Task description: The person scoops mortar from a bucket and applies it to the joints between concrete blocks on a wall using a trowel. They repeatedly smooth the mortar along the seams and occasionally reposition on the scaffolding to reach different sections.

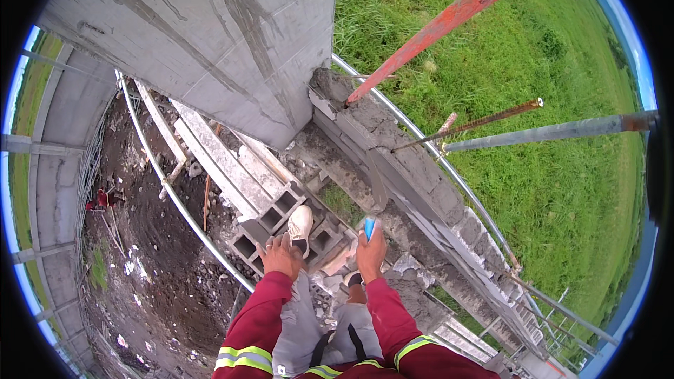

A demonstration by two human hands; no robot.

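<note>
My right hand (pixel 372 253) is wrapped round the blue handle (pixel 369 225) of a trowel. The trowel's grey, mortar-smeared blade (pixel 378 186) points away from me, beside the block wall (pixel 414 182). My left hand (pixel 281 258) holds nothing; its fingers are apart, over my raised left knee and close to the hollow concrete blocks (pixel 246 245). On those blocks stands my left foot in a pale shoe (pixel 300 222). Wet-looking grey mortar (pixel 365 123) covers part of the wall top near the column.
A large concrete column (pixel 232 42) rises ahead. Planks (pixel 217 161) and a curved-looking metal rail (pixel 168 182) run on my left above dirt ground. A red pole (pixel 449 24), a rusty bar (pixel 484 123) and a grey pipe (pixel 547 133) jut out on the right over grass.
</note>
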